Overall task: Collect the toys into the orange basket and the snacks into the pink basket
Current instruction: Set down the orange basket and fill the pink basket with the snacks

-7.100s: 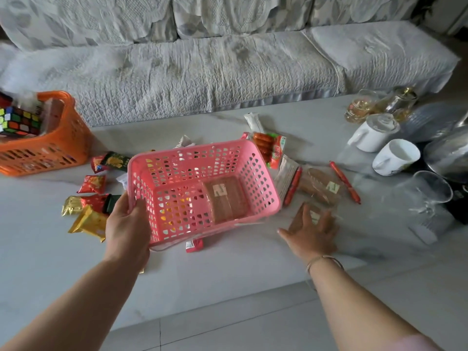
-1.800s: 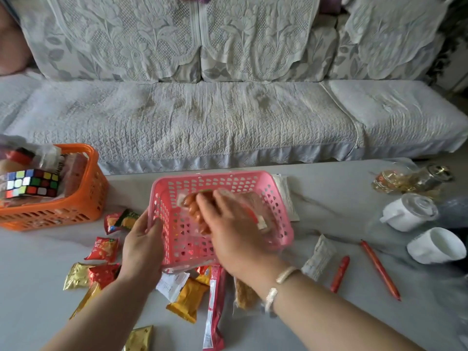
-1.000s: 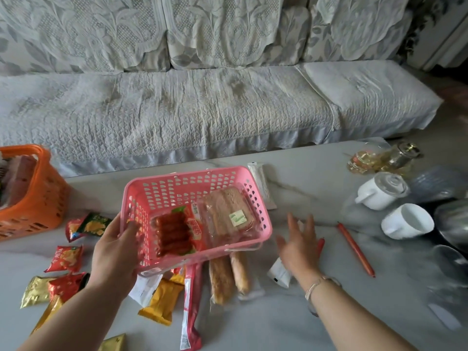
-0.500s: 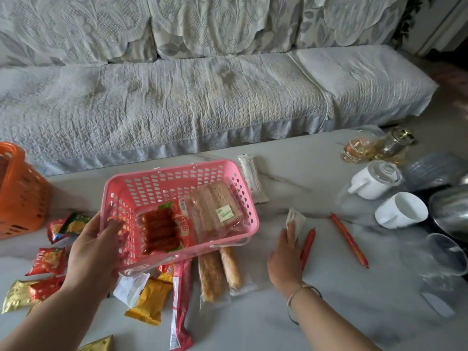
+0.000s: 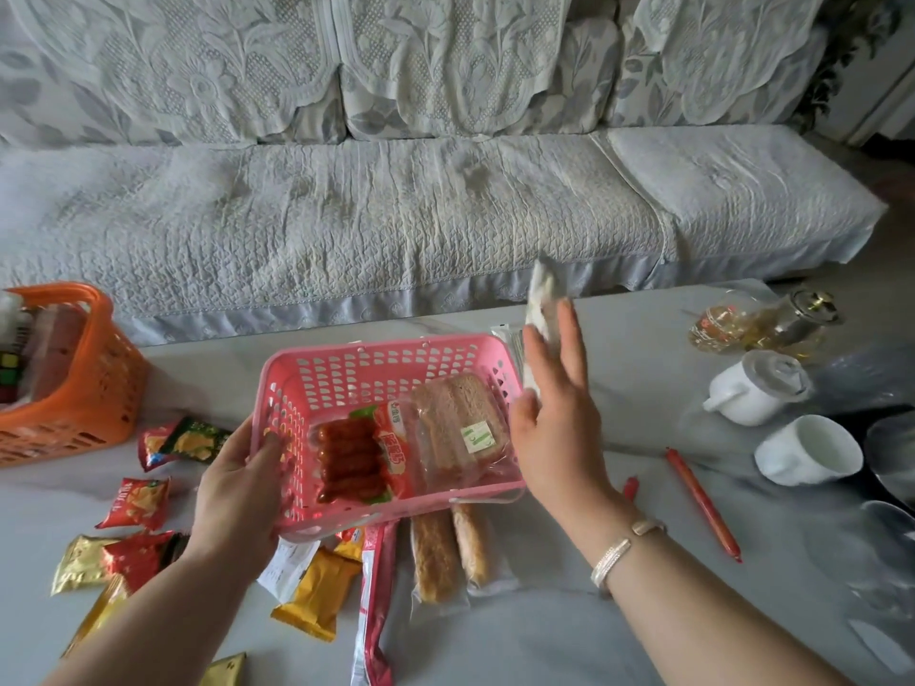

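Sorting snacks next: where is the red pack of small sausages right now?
In the head view, the red pack of small sausages lies inside the pink plastic basket, left of the clear-wrapped brown bread slices; the left hand grips that basket's left rim.

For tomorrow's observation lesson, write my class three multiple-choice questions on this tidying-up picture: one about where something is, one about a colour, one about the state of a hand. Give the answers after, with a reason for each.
1. Where is the pack of red sausages?
A. In the orange basket
B. In the pink basket
C. On the sofa

2. What colour is the basket at the table's left edge?
A. Orange
B. Green
C. Black

3. What is the right hand doing?
A. Resting flat on the table
B. Gripping a white cup
C. Holding a small white packet in the air

Answers:
1. B, the pack lies inside the pink basket beside wrapped bread, while the left hand holds the basket's side.
2. A, the orange basket stands there.
3. C, the white packet sticks up from the raised fingers next to the pink basket.
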The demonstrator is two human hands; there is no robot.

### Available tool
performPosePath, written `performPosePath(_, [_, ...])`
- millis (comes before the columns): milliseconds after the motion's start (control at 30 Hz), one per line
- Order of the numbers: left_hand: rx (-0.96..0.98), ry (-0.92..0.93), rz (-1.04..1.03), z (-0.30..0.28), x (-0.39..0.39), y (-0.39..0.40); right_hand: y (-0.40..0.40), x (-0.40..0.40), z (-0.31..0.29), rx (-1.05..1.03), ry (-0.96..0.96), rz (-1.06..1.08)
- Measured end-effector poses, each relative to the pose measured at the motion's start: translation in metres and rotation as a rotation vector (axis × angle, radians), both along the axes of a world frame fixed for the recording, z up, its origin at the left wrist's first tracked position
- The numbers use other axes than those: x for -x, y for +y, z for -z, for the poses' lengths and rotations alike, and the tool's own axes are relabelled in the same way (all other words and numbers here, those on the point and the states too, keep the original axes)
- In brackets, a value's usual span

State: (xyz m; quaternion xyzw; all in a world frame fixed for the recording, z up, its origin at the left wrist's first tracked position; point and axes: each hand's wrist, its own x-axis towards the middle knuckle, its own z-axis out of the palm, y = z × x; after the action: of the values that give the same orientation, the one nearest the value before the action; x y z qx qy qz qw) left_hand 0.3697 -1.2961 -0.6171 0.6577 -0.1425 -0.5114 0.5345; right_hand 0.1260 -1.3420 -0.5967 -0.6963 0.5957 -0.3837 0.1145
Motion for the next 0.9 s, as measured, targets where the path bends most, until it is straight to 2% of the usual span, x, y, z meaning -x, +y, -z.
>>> performPosePath(167, [0.02, 0.045, 0.031, -0.003, 0.004, 0.0, 0.003, -0.055, -0.01, -0.046, 0.312, -0.519])
performPosePath(233, [0.024, 0.044, 0.039, -0.002, 0.004, -0.001, -0.004, -0.069, -0.005, -0.032, 0.488, -0.605])
performPosePath(300, [0.01, 0.036, 0.035, 0.001, 0.002, -0.002, -0.012, -0.078, -0.001, -0.057, 0.584, -0.661])
performPosePath(367, [0.005, 0.051, 0.026, 0.004, 0.0, -0.003, -0.017, -0.082, 0.0, -0.079, 0.545, -0.646])
performPosePath(433, [0.004, 0.071, 0.026, 0.007, -0.003, -0.004, -0.022, -0.076, -0.001, -0.059, 0.424, -0.544])
performPosePath(600, [0.048, 0.013, 0.032, 0.012, -0.008, -0.014, -0.067, -0.022, 0.013, 0.052, 0.132, -0.024])
performPosePath(700, [0.086, -0.044, 0.068, 0.014, -0.01, -0.019, -0.097, 0.022, 0.038, -0.142, 0.073, 0.189])
performPosePath(767, [0.091, -0.077, 0.088, 0.018, -0.012, -0.023, -0.108, 0.044, 0.067, -0.329, 0.169, 0.196])
performPosePath(900, [0.078, -0.135, 0.109, 0.029, -0.017, -0.026, -0.112, 0.059, 0.107, -0.585, 0.283, -0.005])
